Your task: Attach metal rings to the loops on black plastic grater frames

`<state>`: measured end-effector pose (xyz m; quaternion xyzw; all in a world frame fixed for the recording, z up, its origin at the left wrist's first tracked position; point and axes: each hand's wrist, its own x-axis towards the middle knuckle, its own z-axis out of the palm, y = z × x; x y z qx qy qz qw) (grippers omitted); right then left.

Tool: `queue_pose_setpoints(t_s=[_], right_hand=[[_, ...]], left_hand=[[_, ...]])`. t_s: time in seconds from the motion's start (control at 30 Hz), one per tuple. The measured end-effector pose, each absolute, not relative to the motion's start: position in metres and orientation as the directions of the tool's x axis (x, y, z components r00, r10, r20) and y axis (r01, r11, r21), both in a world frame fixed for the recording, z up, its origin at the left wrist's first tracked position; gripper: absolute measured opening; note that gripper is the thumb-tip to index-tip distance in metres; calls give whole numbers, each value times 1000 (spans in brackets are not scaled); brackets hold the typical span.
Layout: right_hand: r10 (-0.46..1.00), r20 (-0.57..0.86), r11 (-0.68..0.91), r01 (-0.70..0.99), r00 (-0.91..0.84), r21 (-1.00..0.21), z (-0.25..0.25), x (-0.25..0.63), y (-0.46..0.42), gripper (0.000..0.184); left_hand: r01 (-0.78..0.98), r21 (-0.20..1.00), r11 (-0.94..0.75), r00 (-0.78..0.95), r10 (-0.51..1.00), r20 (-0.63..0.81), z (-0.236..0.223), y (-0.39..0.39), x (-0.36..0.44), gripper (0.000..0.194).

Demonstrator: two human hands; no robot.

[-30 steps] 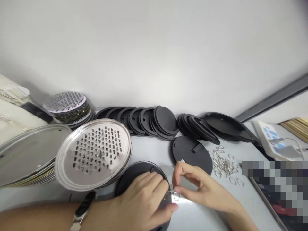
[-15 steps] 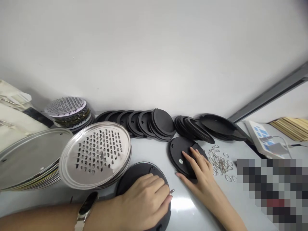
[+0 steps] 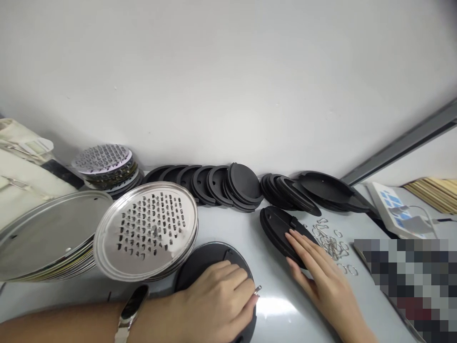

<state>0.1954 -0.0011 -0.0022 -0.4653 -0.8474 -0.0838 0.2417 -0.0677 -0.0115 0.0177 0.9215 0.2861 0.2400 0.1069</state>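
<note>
My left hand is closed over a black round disc on the table. From between its thumb and fingers pokes the tip of a small metal clasp; the rest of it is hidden. A smartwatch is on that wrist. My right hand grips another black round piece, thumb at the near edge and fingers across the top. This piece is tilted and looks like several stacked layers. Just beyond those fingers lies a loose heap of metal rings and clasps.
Round metal grater plates and plain metal discs are stacked at left. Black round pieces line the wall, beside more black dishes. A white power strip and a beige stack stand at right.
My right hand has shifted right and tilted the black piece, whose white sticker is now out of sight. The left hand keeps its hold on the clasp. The view has shifted slightly.
</note>
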Motion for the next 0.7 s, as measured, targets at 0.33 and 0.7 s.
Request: queue_pose_setpoints(t_s=[0.33, 0.7], right_hand=[[746, 664, 215, 924, 55, -317, 12, 197, 7, 27], [610, 698, 72, 851, 376, -521, 17, 199, 20, 40]], left_hand=[[486, 344, -803, 735, 589, 336, 15, -15, -70, 14], [477, 349, -807, 738, 583, 340, 18, -15, -70, 13]])
